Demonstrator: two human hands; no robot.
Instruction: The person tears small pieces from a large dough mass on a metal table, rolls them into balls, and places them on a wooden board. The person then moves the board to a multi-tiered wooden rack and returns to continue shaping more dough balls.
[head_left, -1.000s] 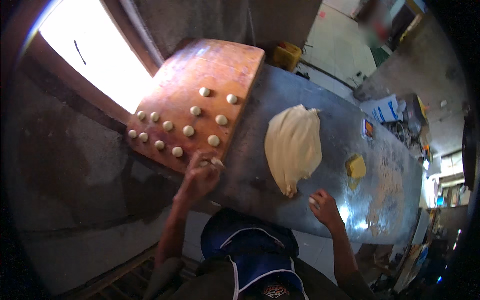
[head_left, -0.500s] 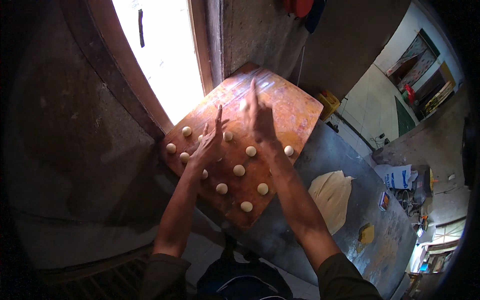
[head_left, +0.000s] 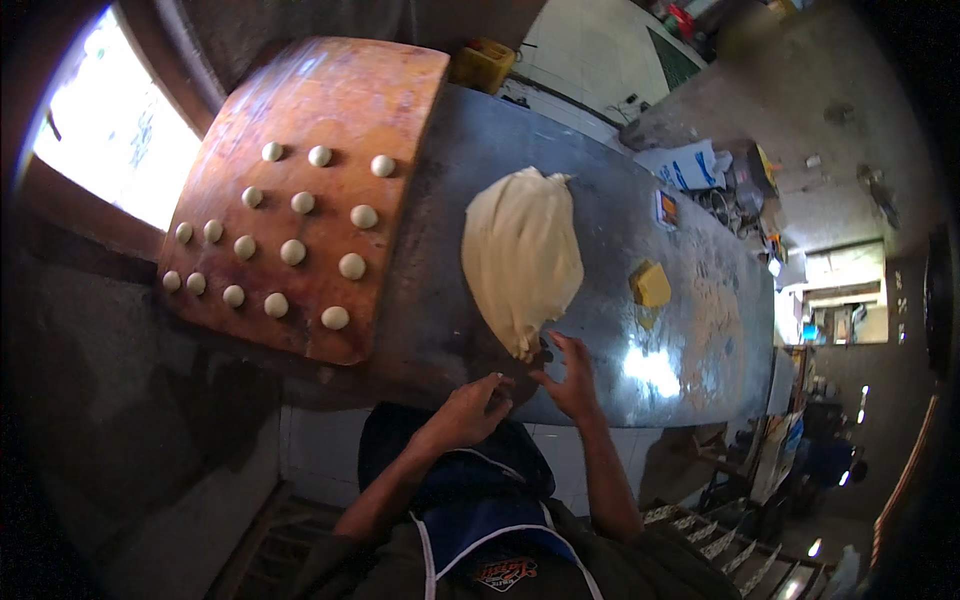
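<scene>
A large pale lump of dough [head_left: 525, 250] lies on the grey metal table, its near end drawn into a narrow, ragged tip. My right hand [head_left: 572, 378] is beside that tip, thumb and fingers spread with nothing between them. Just left of it and nearer to me, my left hand [head_left: 470, 412] has its fingers curled together; whatever they might hold is too small to make out. Several small round dough balls [head_left: 292, 252] sit in loose rows on the orange-brown wooden board [head_left: 330, 110] to the left.
The metal table [head_left: 440, 300] runs right from under the board. On it are a yellow block [head_left: 652, 285] and a small dark packet [head_left: 666, 210]. A white printed bag [head_left: 690, 165] lies at the far right, and a yellow container [head_left: 483, 65] stands behind the board. A bright opening [head_left: 115, 130] is at left.
The view has swung right, from the board to the large dough. My hands have left the board and are now near the dough's close end. More dough balls show on the board.
</scene>
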